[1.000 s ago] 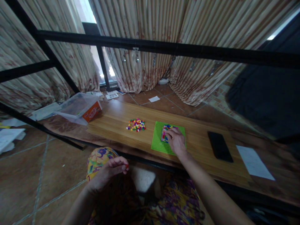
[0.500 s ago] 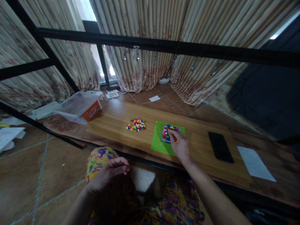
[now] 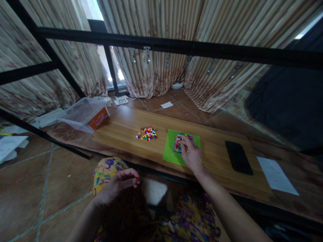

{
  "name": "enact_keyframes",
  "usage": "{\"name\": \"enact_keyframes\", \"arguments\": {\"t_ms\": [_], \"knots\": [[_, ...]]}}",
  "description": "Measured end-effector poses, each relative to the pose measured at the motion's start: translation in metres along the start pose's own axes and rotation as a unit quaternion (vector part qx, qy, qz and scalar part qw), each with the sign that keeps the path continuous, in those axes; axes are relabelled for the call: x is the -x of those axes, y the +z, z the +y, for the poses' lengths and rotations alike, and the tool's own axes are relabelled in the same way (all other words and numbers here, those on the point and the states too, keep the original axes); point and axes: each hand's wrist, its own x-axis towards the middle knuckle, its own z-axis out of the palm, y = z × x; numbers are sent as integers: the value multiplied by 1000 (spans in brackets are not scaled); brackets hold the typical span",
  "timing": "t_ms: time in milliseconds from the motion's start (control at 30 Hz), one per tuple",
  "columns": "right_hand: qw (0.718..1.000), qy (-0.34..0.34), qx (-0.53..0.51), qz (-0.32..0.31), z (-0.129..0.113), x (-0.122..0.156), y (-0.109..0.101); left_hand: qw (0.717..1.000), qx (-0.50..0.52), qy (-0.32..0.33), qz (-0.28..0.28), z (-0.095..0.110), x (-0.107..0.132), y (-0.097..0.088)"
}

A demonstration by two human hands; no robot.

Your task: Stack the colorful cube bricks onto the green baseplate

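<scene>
My left hand (image 3: 119,184) hovers over my left knee, thumb and fingertips closed on a small red toy brick (image 3: 137,180). Across the board, my right hand (image 3: 191,155) reaches onto a low block of multicoloured toy bricks (image 3: 177,144), its fingers bent and touching the top. Whatever its fingertips hold, if anything, is hidden beneath them. The brick block sits on a green studded baseplate (image 3: 168,153), partly covered by that hand. Left of the baseplate lies a loose heap of small coloured bricks (image 3: 148,133).
A clear plastic box (image 3: 75,116) with an orange label stands at the wooden board's (image 3: 126,121) left end. To the right are a black phone (image 3: 239,158) and a white paper sheet (image 3: 277,175). A black metal bar (image 3: 161,45) crosses in front of the curtains.
My right hand has shifted slightly up and left over the brick block, its fingers now reaching farther across the top. My left hand stays put with the red brick.
</scene>
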Motion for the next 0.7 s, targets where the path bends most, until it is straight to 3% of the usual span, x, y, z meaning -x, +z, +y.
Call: {"name": "enact_keyframes", "arguments": {"t_ms": [467, 600, 700], "knots": [[1000, -8, 10, -1, 3, 1, 5, 1000, -13, -1, 9, -2, -2, -1], [999, 22, -23, -1, 3, 0, 3, 999, -20, 2, 32, -3, -8, 5], [993, 69, -88, 33, 1, 3, -2, 998, -3, -1, 61, -8, -18, 15]]}}
